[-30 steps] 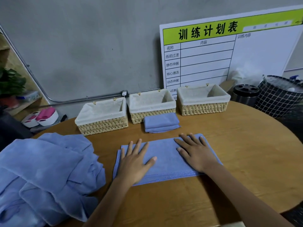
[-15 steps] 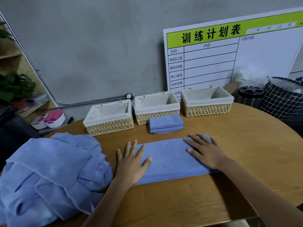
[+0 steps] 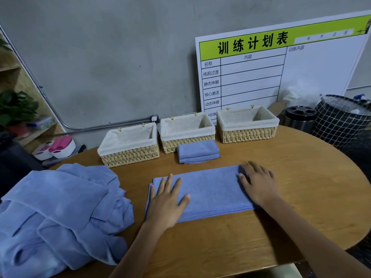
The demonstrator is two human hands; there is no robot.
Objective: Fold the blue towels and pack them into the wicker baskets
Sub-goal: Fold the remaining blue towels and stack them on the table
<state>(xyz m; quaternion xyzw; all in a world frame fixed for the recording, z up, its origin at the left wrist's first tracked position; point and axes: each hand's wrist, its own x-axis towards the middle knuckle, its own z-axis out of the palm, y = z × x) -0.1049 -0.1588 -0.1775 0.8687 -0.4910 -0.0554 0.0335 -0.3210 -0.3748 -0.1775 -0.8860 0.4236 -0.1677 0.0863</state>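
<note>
A blue towel [image 3: 210,191] folded into a long strip lies flat on the round wooden table [image 3: 301,177]. My left hand [image 3: 166,201] rests flat on its left end, fingers spread. My right hand [image 3: 259,183] presses on its right end, fingers straight. A small folded blue towel [image 3: 197,151] sits behind it, in front of the middle wicker basket [image 3: 186,137]. A left basket [image 3: 128,147] and a right basket [image 3: 247,127] flank it; all three have white liners and hold nothing visible. A heap of unfolded blue towels [image 3: 58,213] covers the table's left side.
A white board with a green header [image 3: 281,73] leans on the grey wall behind the baskets. A black bin [image 3: 300,117] and a checked hamper [image 3: 341,119] stand at the right, off the table. A shelf with a plant [image 3: 16,109] is at the left.
Both hands stay flat on the strip towel. My right hand has slid a little toward the towel's right end, and the camera has shifted slightly.
</note>
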